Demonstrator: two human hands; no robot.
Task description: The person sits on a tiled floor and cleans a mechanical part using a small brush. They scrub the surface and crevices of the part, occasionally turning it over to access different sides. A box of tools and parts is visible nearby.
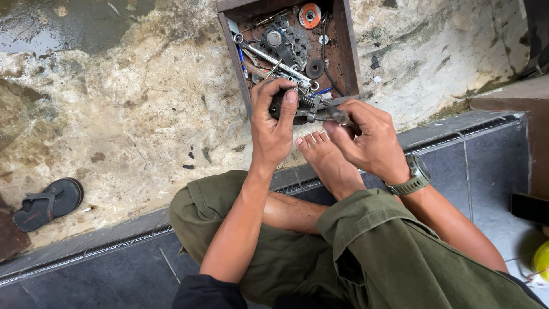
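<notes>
My left hand [273,123] grips a small dark metal part with a spring [302,102], thumb pressed on its top. My right hand [366,137], with a green watch at the wrist, holds a dark tool, likely pliers [331,113], whose jaws meet the part. Both hands hover over my bare foot [326,157] and the near edge of a rusty brown box [347,46]. The box holds several greasy sprockets, wrenches, bolts and an orange disc [309,15]. I sit cross-legged in olive trousers [372,252].
Stained, wet concrete ground [131,103] lies ahead and to the left. A dark sandal [48,203] rests at the left. A dark tiled step with a drain slot [86,254] runs under me. A black object [529,207] and a yellow item [540,260] sit at the right edge.
</notes>
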